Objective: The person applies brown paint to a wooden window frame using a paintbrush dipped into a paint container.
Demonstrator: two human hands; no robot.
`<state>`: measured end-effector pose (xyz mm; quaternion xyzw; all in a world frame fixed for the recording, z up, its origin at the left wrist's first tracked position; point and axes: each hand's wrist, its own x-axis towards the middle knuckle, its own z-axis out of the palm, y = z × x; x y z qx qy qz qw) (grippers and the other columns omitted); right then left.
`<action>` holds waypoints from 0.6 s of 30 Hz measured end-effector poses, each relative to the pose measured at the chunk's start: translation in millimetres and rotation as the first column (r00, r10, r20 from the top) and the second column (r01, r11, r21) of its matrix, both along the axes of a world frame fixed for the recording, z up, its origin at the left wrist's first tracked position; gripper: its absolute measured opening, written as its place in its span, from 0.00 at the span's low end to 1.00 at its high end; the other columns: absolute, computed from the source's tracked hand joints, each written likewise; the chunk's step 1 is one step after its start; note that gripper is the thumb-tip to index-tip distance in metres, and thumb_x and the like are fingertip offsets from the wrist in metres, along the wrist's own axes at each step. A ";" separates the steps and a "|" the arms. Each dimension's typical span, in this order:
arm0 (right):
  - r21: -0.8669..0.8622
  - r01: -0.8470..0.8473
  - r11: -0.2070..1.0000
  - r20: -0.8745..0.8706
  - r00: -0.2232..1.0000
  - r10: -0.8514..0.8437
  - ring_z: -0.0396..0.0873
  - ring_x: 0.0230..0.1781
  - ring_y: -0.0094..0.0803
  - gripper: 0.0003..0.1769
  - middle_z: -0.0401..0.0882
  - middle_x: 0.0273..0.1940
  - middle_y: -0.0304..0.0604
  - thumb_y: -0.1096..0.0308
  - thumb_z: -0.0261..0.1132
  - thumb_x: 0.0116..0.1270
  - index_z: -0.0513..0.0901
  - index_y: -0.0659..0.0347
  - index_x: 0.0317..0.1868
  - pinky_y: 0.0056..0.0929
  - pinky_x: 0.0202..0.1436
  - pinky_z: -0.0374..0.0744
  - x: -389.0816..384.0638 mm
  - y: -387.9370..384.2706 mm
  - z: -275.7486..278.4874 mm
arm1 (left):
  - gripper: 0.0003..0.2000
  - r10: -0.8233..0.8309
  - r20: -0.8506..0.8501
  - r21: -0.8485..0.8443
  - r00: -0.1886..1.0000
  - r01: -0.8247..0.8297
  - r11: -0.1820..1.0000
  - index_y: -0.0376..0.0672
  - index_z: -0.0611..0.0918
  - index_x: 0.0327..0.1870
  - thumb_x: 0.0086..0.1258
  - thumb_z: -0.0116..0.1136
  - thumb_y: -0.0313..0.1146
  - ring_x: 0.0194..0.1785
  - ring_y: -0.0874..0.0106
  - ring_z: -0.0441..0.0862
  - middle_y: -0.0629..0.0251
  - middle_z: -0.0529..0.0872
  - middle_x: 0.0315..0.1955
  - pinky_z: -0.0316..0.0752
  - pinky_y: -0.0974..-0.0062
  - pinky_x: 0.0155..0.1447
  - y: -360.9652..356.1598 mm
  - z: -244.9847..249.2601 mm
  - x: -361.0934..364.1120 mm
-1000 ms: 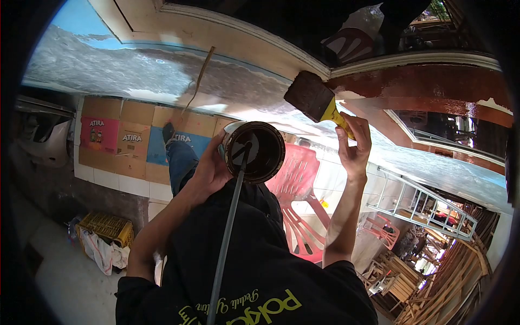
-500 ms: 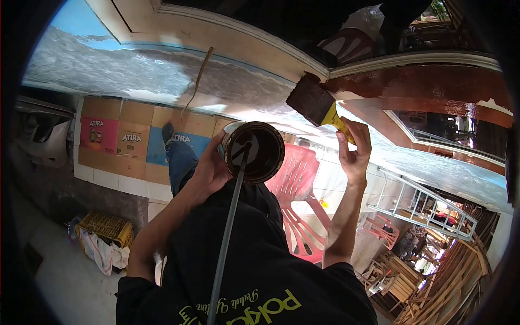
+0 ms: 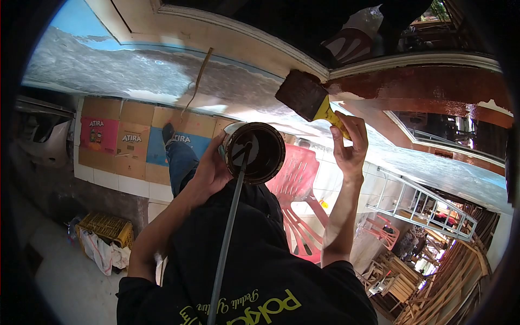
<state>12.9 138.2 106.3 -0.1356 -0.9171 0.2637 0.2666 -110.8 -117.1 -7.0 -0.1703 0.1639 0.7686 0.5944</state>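
My left hand [image 3: 213,169] is wrapped round the side of an open paint can [image 3: 272,154], whose inside is coated dark brown. A thin rod [image 3: 227,238] crosses in front of the can. At the right, my right hand [image 3: 351,143] pinches the yellow handle of a wide paintbrush [image 3: 301,94]. The brush's dark bristles touch or nearly touch the lower edge of a cream window frame [image 3: 244,31], beside the part painted brown [image 3: 422,84].
A pink plastic chair [image 3: 295,173] stands below, behind the can. Cardboard sheets [image 3: 95,160] line the floor at left, near a yellow crate [image 3: 111,227]. At right are a metal ladder [image 3: 411,203] and stacked wood [image 3: 460,276].
My right hand and the brush have moved slightly left, with the bristles shifting left along the frame's edge. My left hand and the can are nearly unmoved.
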 end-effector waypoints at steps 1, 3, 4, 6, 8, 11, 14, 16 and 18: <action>-0.001 -0.007 1.000 -0.008 1.000 0.007 0.77 0.38 0.30 0.17 0.75 0.39 0.43 0.75 0.68 0.58 0.81 0.62 0.49 0.24 0.40 0.79 -2.3 -0.9 0.1 | 0.24 0.000 -0.004 -0.003 1.000 0.000 1.000 0.40 0.75 0.55 0.71 0.47 0.51 0.53 0.65 0.78 0.58 0.80 0.50 0.74 0.62 0.59 0.2 -0.5 -0.1; -0.003 -0.021 1.000 -0.025 0.999 0.021 0.77 0.37 0.30 0.16 0.75 0.38 0.43 0.75 0.68 0.58 0.81 0.62 0.49 0.24 0.40 0.79 -6.2 -2.2 0.3 | 0.23 0.000 -0.012 -0.009 1.000 0.000 1.000 0.40 0.75 0.55 0.71 0.47 0.51 0.53 0.66 0.79 0.58 0.81 0.49 0.75 0.63 0.59 0.3 -0.9 -0.5; 0.008 -0.030 1.000 -0.007 1.000 0.030 0.77 0.40 0.30 0.16 0.75 0.40 0.44 0.75 0.67 0.59 0.80 0.63 0.49 0.24 0.41 0.80 -6.6 -1.8 0.1 | 0.23 0.002 -0.006 -0.013 1.000 -0.002 1.000 0.40 0.75 0.55 0.71 0.46 0.51 0.53 0.66 0.79 0.58 0.81 0.49 0.75 0.63 0.59 0.2 -0.8 -0.7; 0.030 -0.047 0.998 0.029 0.999 0.046 0.77 0.44 0.31 0.15 0.75 0.45 0.46 0.75 0.65 0.62 0.79 0.64 0.50 0.23 0.44 0.81 -6.9 -1.1 0.0 | 0.23 0.006 0.005 -0.021 1.000 -0.005 1.000 0.40 0.75 0.55 0.71 0.46 0.50 0.52 0.67 0.79 0.59 0.81 0.48 0.75 0.64 0.58 -0.5 0.1 -0.8; 0.008 -0.036 0.999 -0.014 0.999 0.036 0.77 0.39 0.30 0.16 0.75 0.40 0.44 0.76 0.67 0.58 0.80 0.63 0.49 0.24 0.41 0.79 -12.4 -4.7 1.6 | 0.23 0.009 0.001 -0.011 1.000 -0.009 1.000 0.40 0.75 0.54 0.71 0.46 0.50 0.52 0.67 0.79 0.59 0.81 0.48 0.76 0.64 0.58 -0.9 0.5 -1.0; 0.005 -0.023 1.000 -0.023 0.999 0.023 0.77 0.37 0.30 0.16 0.75 0.37 0.43 0.77 0.68 0.57 0.81 0.64 0.48 0.25 0.40 0.79 -17.2 -9.8 5.2 | 0.23 0.017 -0.003 -0.009 1.000 -0.017 1.000 0.40 0.75 0.55 0.72 0.45 0.50 0.52 0.67 0.79 0.60 0.81 0.48 0.76 0.64 0.58 -0.9 2.6 -0.8; 0.006 -0.031 1.000 -0.042 0.999 0.031 0.77 0.37 0.30 0.16 0.76 0.37 0.44 0.78 0.68 0.56 0.81 0.65 0.48 0.25 0.39 0.78 -22.0 -13.9 7.0 | 0.22 0.020 -0.011 -0.013 1.000 -0.020 1.000 0.40 0.75 0.55 0.72 0.45 0.50 0.52 0.67 0.79 0.60 0.81 0.48 0.76 0.64 0.58 -0.5 0.6 -0.3; 0.008 -0.036 0.999 -0.050 0.998 0.036 0.77 0.36 0.30 0.16 0.76 0.37 0.44 0.79 0.68 0.56 0.81 0.66 0.47 0.25 0.38 0.78 -25.0 -16.4 7.0 | 0.22 0.015 -0.010 -0.008 1.000 -0.015 1.000 0.40 0.75 0.55 0.72 0.44 0.50 0.52 0.67 0.79 0.60 0.81 0.48 0.75 0.64 0.58 -0.8 -0.6 -0.9; 0.014 -0.036 0.999 -0.044 0.998 0.036 0.77 0.35 0.30 0.16 0.76 0.36 0.45 0.79 0.68 0.56 0.81 0.66 0.47 0.25 0.38 0.78 -27.9 -18.7 7.3 | 0.22 0.008 -0.003 0.004 1.000 -0.008 1.000 0.40 0.75 0.55 0.72 0.44 0.50 0.52 0.68 0.79 0.60 0.81 0.49 0.75 0.64 0.59 -1.4 0.5 -2.1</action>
